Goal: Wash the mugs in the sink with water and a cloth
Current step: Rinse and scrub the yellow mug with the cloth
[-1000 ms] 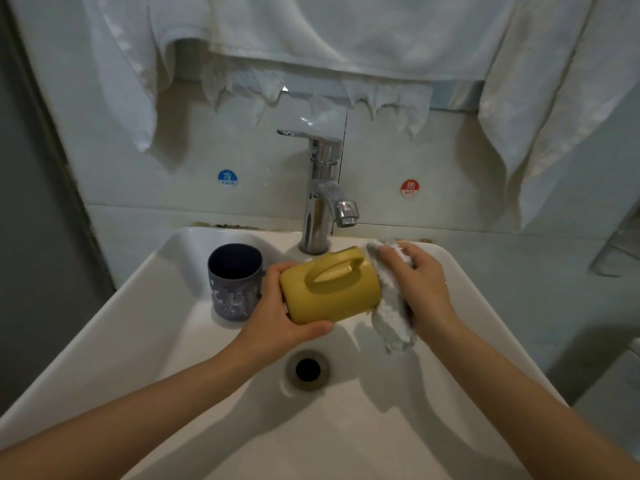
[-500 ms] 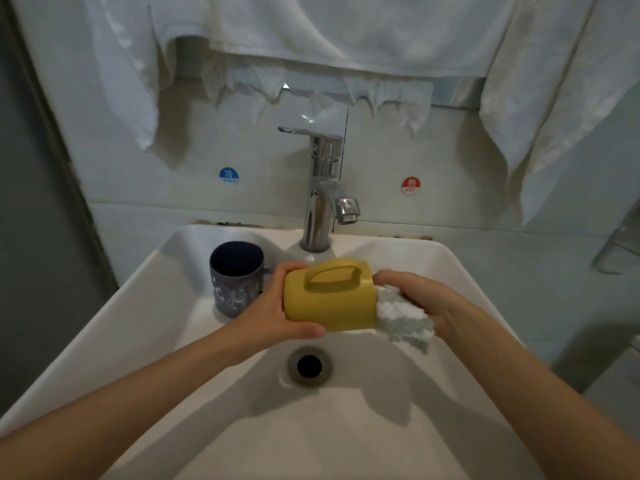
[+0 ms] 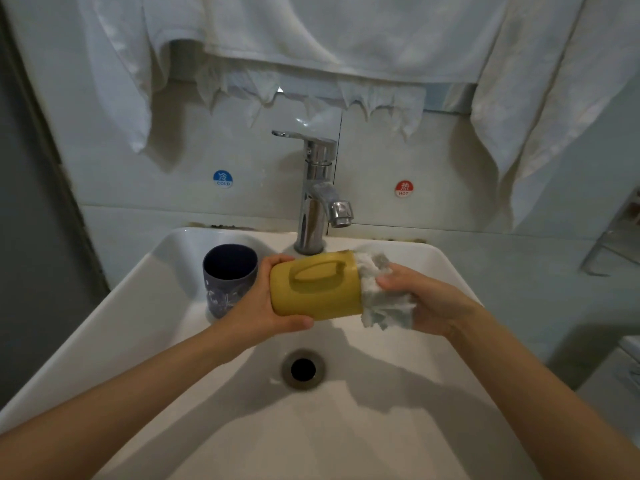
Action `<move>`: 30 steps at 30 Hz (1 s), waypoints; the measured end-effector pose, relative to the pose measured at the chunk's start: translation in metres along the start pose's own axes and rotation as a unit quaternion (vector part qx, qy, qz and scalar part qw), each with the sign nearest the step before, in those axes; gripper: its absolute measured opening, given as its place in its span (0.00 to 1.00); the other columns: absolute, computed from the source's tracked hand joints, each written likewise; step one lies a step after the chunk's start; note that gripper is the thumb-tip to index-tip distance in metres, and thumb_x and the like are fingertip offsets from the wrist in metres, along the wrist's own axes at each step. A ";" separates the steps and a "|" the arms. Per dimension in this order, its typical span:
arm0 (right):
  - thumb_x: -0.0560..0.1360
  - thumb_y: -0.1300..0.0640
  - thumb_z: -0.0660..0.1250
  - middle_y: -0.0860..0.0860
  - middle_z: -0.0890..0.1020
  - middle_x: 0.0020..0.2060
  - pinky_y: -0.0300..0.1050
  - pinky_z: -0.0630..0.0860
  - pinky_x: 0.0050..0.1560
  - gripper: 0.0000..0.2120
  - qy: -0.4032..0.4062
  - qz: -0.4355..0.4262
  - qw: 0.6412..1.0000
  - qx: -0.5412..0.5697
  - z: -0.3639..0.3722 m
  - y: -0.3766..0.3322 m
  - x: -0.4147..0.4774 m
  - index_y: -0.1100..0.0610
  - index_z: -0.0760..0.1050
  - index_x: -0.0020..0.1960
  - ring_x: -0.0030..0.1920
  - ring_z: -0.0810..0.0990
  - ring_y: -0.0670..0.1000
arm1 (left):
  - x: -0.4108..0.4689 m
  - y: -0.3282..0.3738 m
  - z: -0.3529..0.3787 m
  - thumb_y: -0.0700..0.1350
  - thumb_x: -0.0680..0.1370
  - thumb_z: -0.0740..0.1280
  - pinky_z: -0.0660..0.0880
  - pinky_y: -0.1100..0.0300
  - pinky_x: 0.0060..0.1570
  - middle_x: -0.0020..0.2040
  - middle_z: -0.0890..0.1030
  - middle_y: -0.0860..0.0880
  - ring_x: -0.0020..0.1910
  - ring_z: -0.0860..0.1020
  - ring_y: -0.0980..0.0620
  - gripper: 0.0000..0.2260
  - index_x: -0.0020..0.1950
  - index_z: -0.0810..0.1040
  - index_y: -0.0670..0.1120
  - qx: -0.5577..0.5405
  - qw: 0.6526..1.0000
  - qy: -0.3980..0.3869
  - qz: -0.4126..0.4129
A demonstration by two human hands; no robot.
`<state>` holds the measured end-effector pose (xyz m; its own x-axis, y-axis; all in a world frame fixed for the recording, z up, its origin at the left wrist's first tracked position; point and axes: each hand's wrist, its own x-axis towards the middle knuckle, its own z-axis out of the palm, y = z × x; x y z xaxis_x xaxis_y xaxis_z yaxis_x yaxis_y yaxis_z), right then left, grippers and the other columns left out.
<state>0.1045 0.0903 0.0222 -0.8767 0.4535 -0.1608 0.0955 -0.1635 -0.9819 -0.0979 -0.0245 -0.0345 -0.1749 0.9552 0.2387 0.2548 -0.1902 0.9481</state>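
Note:
A yellow mug (image 3: 317,289) lies on its side above the white sink (image 3: 138,323), handle facing up and mouth pointing right. My left hand (image 3: 263,306) grips its base end. My right hand (image 3: 426,303) holds a white cloth (image 3: 381,299) bunched at the mug's mouth, part of it pushed inside. A dark blue mug (image 3: 228,278) stands upright in the sink's back left corner, just left of my left hand.
A chrome faucet (image 3: 318,192) stands behind the yellow mug, with no water running. The drain (image 3: 303,369) lies below the hands. White towels (image 3: 329,39) hang on the wall above. Cold (image 3: 222,178) and hot (image 3: 403,188) stickers flank the faucet.
My right hand turned with the cloth at the mug's mouth, from covering the rim to pressing the cloth in from the right. The yellow mug shifted slightly in my left hand.

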 end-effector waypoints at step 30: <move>0.64 0.39 0.56 0.55 0.79 0.56 0.49 0.74 0.57 0.33 0.100 0.013 0.993 0.064 0.013 0.009 0.011 0.56 0.69 0.63 0.52 0.79 0.54 | -0.002 0.016 -0.003 0.39 0.66 0.77 0.75 0.68 0.47 0.61 0.62 0.58 0.55 0.71 0.66 0.39 0.63 0.55 0.62 0.128 0.987 -0.054 0.078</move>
<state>0.0894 0.0821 0.0132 -0.7624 0.6103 -0.2150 0.0446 -0.2819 -0.9584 -0.0962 -0.0301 -0.0189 -0.0163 0.9403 0.3401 0.5045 -0.2859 0.8147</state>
